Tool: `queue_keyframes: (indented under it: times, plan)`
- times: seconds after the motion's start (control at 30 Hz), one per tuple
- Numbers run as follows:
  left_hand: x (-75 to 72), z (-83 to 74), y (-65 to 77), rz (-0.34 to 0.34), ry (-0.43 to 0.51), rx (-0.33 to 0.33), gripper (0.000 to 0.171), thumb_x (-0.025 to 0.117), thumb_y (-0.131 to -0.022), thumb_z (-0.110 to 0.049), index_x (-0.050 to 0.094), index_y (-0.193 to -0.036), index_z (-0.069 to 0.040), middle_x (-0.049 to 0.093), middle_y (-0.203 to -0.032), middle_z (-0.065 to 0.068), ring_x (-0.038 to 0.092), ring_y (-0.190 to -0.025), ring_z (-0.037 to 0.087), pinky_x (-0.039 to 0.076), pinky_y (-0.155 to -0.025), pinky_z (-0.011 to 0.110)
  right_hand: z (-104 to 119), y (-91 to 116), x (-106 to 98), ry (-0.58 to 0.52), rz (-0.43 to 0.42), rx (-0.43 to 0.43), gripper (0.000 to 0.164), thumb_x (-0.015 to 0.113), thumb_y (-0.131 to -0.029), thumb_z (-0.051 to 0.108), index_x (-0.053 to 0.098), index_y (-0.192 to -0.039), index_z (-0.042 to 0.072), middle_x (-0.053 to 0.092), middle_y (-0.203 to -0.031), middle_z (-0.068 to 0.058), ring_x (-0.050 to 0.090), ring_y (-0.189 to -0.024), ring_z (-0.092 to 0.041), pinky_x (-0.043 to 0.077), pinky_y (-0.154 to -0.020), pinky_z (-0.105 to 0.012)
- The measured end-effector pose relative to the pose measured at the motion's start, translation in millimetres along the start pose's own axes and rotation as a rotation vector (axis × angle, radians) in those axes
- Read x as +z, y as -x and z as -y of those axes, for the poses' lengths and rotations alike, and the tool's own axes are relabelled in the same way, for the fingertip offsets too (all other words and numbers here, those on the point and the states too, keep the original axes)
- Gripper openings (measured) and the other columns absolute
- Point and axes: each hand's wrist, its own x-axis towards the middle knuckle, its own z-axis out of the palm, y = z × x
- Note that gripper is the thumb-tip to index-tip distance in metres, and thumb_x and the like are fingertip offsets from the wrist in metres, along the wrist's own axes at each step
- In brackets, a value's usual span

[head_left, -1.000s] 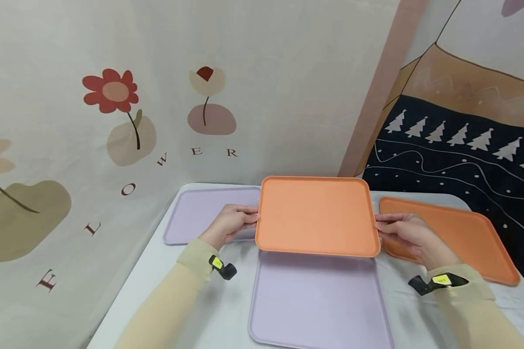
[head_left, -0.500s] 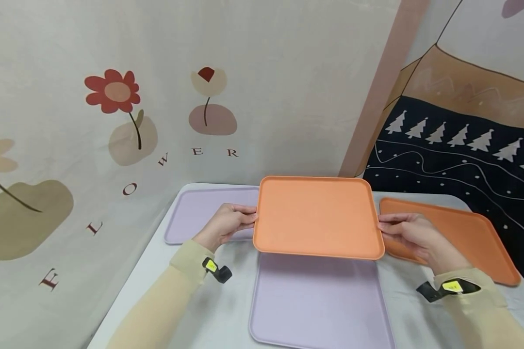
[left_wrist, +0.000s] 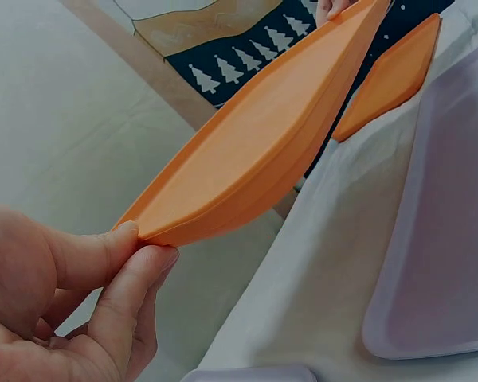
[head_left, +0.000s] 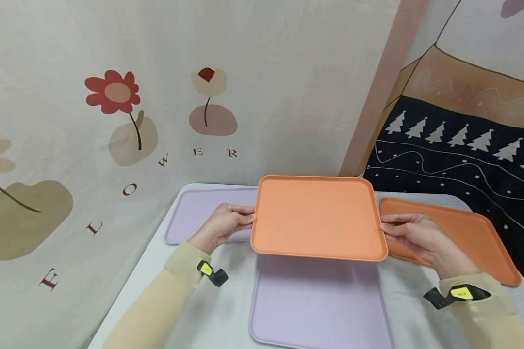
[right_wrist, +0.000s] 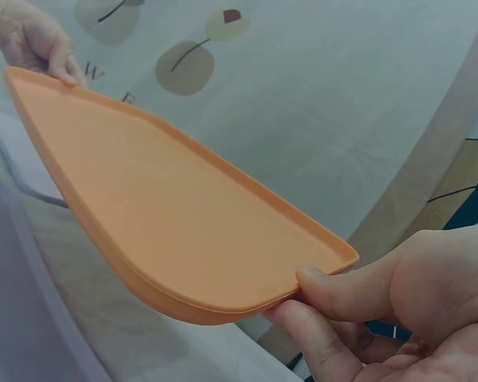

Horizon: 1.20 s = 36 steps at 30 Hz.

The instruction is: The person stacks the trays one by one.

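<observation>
The held orange tray hides the right end of the far lilac tray and the far edge of the near lilac tray, whose near right corner the head view crops. The right hand covers part of the other orange tray. The yellow labels are too small to read.
</observation>
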Motion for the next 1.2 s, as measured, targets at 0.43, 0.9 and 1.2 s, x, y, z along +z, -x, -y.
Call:
queue_keyframes:
  times: [0.43, 0.9, 1.2]
  plan:
    - [2.2, -6.0, 12.7, 0.028, -0.009, 0.016, 0.035, 0.066, -0.097, 0.013, 0.062, -0.131, 0.02, 0.067, -0.13, 0.029, 0.075, -0.095, 0.017, 0.063, -0.091, 0.034, 1, 15, -3, -0.047, 0.034, -0.032, 0.033, 0.064, -0.096, -0.017, 0.083, -0.097, 0.009, 0.078, -0.098, -0.005, 0.077, -0.09, -0.015, 0.065, -0.081, -0.03]
    - [0.8, -5.4, 24.8, 0.036, -0.005, 0.022, 0.034, 0.067, -0.097, 0.013, 0.062, -0.129, 0.021, 0.071, -0.125, 0.026, 0.075, -0.095, 0.017, 0.063, -0.09, 0.034, 2, 28, -1, -0.043, 0.041, -0.061, 0.032, 0.063, -0.097, -0.017, 0.083, -0.098, 0.007, 0.078, -0.097, -0.006, 0.077, -0.089, -0.016, 0.065, -0.079, -0.03]
    - [1.0, -1.9, 35.2, 0.032, 0.001, 0.021, 0.032, 0.067, -0.096, 0.013, 0.064, -0.127, 0.021, 0.074, -0.116, 0.022, 0.076, -0.092, 0.017, 0.064, -0.088, 0.034, 1, 37, 1, -0.041, 0.042, -0.054, 0.032, 0.063, -0.097, -0.017, 0.083, -0.099, 0.008, 0.078, -0.098, -0.006, 0.077, -0.089, -0.016, 0.065, -0.08, -0.03]
